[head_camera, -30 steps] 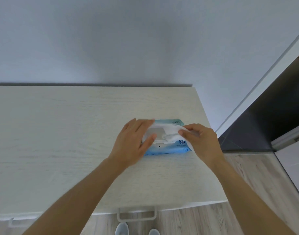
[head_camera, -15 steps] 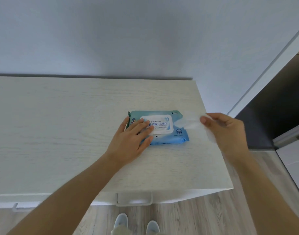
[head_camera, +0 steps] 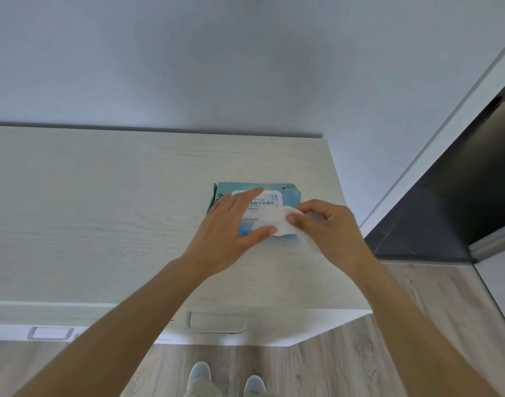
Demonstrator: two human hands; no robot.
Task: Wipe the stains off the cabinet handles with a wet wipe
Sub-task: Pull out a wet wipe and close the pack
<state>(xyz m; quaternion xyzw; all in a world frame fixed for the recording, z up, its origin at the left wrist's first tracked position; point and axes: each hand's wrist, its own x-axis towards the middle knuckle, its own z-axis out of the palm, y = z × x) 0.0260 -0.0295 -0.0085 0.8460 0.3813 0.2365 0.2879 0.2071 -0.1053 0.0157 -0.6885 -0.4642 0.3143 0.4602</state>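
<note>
White wet wipe (head_camera: 269, 223) pinched in right hand (head_camera: 328, 233).

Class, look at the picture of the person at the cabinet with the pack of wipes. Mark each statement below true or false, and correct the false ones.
1. The right hand pinches a white wipe. True.
2. The wipe pack lies on the floor. False: it lies on the cabinet top.
3. The left hand rests on the pack. True.
4. A hand is wiping a cabinet handle. False: no hand touches it.
</note>
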